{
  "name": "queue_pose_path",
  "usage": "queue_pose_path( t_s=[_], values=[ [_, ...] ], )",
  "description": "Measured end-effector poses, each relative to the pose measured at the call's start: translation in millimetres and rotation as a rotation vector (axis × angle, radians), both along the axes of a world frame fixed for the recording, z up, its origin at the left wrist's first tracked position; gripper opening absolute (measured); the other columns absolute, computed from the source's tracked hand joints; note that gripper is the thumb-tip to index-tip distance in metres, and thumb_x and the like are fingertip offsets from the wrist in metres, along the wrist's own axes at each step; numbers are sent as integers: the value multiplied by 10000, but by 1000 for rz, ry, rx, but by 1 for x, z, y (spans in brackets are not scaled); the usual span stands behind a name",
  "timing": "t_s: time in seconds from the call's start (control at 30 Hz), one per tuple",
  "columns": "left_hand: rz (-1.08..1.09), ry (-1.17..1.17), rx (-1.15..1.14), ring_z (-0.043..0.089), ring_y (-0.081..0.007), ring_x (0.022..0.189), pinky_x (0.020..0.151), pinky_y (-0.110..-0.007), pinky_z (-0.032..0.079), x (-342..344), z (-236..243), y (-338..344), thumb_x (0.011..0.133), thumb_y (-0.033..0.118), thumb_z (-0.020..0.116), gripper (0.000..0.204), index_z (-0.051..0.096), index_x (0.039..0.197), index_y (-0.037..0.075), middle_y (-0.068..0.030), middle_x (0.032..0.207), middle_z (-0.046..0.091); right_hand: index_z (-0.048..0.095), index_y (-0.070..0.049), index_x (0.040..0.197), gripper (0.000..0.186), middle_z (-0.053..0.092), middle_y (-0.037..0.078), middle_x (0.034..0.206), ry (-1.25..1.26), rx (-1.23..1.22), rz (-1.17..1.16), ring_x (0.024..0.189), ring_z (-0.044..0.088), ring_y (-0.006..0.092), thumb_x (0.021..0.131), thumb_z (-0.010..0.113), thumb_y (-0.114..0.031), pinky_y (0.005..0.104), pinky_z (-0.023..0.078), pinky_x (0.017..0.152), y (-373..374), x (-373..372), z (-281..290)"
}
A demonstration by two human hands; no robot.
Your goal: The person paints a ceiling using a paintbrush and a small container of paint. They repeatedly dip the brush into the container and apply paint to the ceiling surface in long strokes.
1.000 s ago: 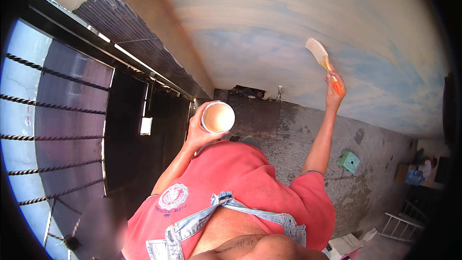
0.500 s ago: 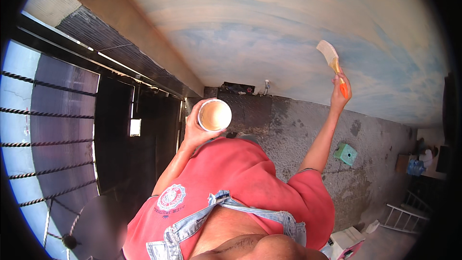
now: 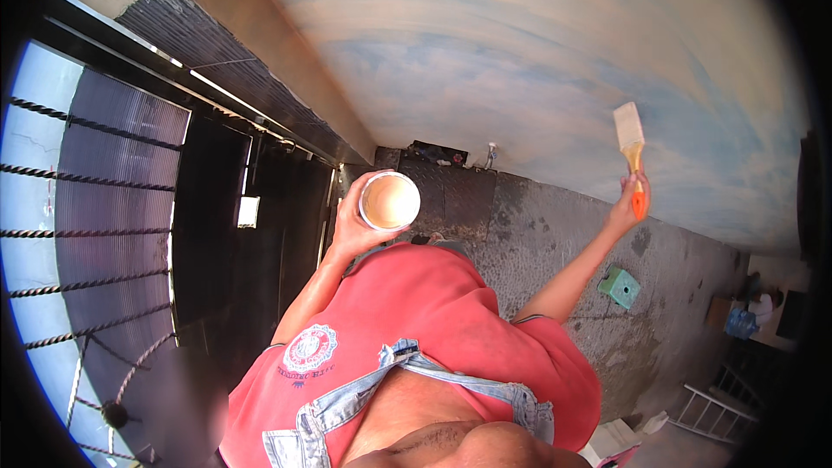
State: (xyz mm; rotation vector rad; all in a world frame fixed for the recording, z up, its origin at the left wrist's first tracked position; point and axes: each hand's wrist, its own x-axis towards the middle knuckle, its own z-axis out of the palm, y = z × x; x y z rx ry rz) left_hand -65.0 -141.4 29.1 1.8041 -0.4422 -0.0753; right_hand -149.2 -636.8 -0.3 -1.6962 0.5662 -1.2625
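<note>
Open wall (image 3: 485,52) surrounds the brush head (image 3: 630,128), floor edge (image 3: 555,191) below (cup (image 3: 390,201) well apart)

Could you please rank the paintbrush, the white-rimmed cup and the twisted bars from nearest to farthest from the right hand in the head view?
1. Paintbrush: gripped in the right hand itself.
2. White-rimmed cup: in the left hand, near the picture's middle.
3. Twisted bars: at the picture's far left.

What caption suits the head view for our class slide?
A cup in the left hand, a brush in the right hand, before a blue and cream wall.
</note>
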Motion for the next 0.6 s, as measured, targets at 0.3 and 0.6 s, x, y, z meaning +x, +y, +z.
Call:
queue_pose_path(
  t_s=[0.3,0.6],
  values=[
    [-44,19,-8,637,-244,1222,1065,-399,495,7,-3,22,576,186,982,955,498,1378,3,-143,1335,649,697,-3,1074,111,678,197,1278,-43,74,651,1078,684,220,975,656,-30,333,623,824,167,116,27],
    [-8,-68,-53,671,-229,1164,1028,-393,528,19,3,35,583,181,982,887,555,1345,24,-115,1287,680,712,15,1051,119,722,162,1212,-105,86,785,950,679,133,933,690,19,266,566,812,209,184,57]
  ],
)
